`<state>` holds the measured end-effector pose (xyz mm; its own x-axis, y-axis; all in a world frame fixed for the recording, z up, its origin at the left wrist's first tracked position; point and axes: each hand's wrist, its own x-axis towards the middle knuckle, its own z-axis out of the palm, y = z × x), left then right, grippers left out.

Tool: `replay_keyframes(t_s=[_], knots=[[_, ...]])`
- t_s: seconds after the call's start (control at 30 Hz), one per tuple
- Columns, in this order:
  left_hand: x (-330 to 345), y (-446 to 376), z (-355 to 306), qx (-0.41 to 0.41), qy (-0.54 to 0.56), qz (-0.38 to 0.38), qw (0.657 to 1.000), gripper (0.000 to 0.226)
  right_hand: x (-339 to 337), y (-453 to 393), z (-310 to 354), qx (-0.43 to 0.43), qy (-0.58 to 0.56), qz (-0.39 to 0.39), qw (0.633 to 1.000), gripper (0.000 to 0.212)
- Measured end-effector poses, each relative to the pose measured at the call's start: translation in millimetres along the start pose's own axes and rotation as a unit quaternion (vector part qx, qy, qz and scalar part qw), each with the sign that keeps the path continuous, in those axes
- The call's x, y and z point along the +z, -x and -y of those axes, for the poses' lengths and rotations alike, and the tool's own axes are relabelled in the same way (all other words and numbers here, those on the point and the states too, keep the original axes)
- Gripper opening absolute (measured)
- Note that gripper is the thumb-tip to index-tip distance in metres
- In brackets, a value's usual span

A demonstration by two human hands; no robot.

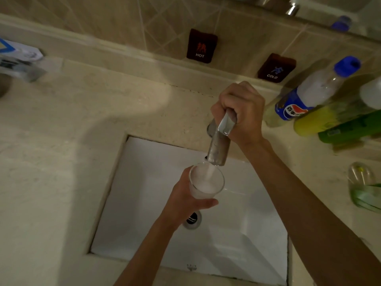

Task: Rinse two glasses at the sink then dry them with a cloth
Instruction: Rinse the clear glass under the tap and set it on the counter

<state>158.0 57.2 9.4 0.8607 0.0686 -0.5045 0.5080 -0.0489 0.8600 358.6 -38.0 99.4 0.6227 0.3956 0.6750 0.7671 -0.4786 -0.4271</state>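
Note:
My left hand [185,200] grips a clear glass [206,182] upright under the metal faucet spout [219,149], over the white sink [144,182]. Water streams from the spout into the glass, which is partly filled with foamy water. My right hand [241,112] is curled round the faucet handle [226,123] above the spout. A second clear glass [365,187] stands on the counter at the far right, with something green inside it.
Beige stone counter [72,151] surrounds the sink. Bottles stand at the right: a blue-capped one [315,89] and yellow-green ones [338,118]. HOT [201,46] and COLD [275,67] signs sit on the tiled wall. A box [18,56] lies at the far left. The drain [192,219] sits below my left wrist.

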Motion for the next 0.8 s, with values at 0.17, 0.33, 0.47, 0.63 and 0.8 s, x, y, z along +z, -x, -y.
replay_keyframes(t_s=[0.17,0.33,0.47,0.63,0.8], knots=[[0.3,0.0,16.4,-0.016,0.002,0.014,1.0,0.096,-16.5,4.6,11.2,0.05,-0.008,0.091,0.995,0.008],[-0.5,-0.1,30.8,-0.037,0.019,0.036,0.998,0.099,-53.0,64.7,35.7,0.322,-0.137,0.065,0.935,0.069],[-0.8,-0.8,43.5,-0.048,0.028,0.039,0.998,0.102,-46.7,158.3,51.3,0.549,-0.219,0.07,0.803,0.027],[2.5,-1.0,50.5,-0.029,0.038,0.035,0.998,0.108,-14.2,225.3,77.3,0.615,-0.293,0.288,0.673,0.069],[-3.3,-6.7,57.0,-0.017,0.052,0.053,0.997,0.07,5.3,242.4,72.7,0.649,-0.343,0.202,0.649,0.079]])
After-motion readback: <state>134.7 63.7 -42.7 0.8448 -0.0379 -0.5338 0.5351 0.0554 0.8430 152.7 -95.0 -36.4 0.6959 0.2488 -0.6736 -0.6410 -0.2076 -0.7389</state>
